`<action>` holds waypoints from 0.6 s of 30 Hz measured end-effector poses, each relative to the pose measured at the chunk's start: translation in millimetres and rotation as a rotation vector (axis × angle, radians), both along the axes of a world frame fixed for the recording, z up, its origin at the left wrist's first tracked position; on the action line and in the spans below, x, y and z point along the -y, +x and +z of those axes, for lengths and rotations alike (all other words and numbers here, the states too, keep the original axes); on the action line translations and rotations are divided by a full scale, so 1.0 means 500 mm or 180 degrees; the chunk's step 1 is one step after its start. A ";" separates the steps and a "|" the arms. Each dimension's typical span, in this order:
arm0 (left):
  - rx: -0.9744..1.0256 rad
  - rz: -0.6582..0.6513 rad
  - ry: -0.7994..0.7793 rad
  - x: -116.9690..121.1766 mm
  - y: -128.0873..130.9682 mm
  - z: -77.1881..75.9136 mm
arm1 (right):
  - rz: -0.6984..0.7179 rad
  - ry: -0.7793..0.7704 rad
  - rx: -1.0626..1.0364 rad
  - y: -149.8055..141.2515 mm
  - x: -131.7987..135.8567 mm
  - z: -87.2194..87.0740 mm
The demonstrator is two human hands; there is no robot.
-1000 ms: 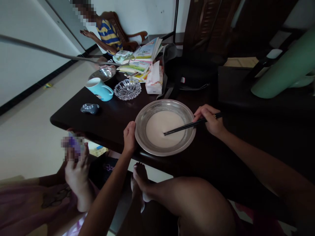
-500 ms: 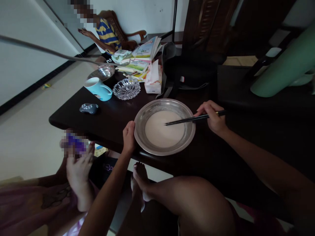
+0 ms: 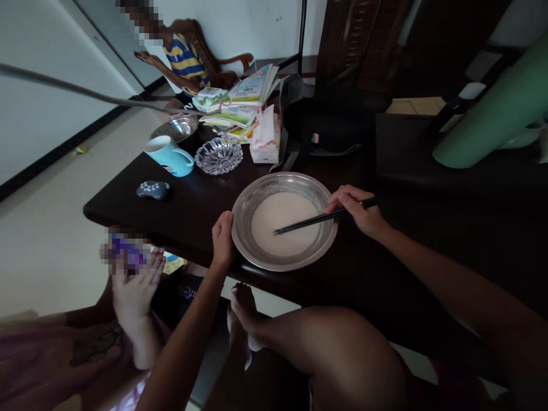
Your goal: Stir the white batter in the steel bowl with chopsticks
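A wide metal bowl (image 3: 242,242) rests on the dark table near its front edge. Pale, milky liquid or batter (image 3: 295,242) fills its lower part. My left hand (image 3: 223,237) grips the bowl's left rim, thumb on top and the other fingers out of sight beneath. At the right rim, my right hand (image 3: 355,210) is closed around black chopsticks (image 3: 306,221). They slant down to the left, and their tips touch the pale mixture left of its middle.
Behind the bowl stand a glass dish (image 3: 219,155), a light blue mug (image 3: 169,156), a tissue pack (image 3: 265,140), books (image 3: 246,94) and another metal bowl (image 3: 182,128). A game controller (image 3: 153,189) lies left. One person (image 3: 186,60) sits beyond; another person's hand (image 3: 135,297) is close at left.
My right hand has moved left and slightly down toward the bowl. The chopstick tips have swept left and nearer to me through the mixture. My left hand keeps its hold.
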State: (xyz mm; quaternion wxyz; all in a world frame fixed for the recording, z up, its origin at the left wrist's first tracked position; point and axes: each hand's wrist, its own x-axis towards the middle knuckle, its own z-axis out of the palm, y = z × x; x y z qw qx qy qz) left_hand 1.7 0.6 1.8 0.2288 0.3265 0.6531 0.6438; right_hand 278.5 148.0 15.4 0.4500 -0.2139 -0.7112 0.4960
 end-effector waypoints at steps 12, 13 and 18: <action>0.0026 -0.0059 0.0039 0.002 -0.001 -0.005 | -0.0258 0.0110 -0.0082 0.000 0.000 0.002; 0.0017 -0.0065 0.0041 0.001 -0.001 -0.005 | -0.0403 0.0073 -0.0237 0.000 -0.002 0.002; -0.0005 -0.0054 -0.0001 0.001 0.001 0.002 | -0.0076 -0.0026 -0.0178 0.000 0.001 -0.001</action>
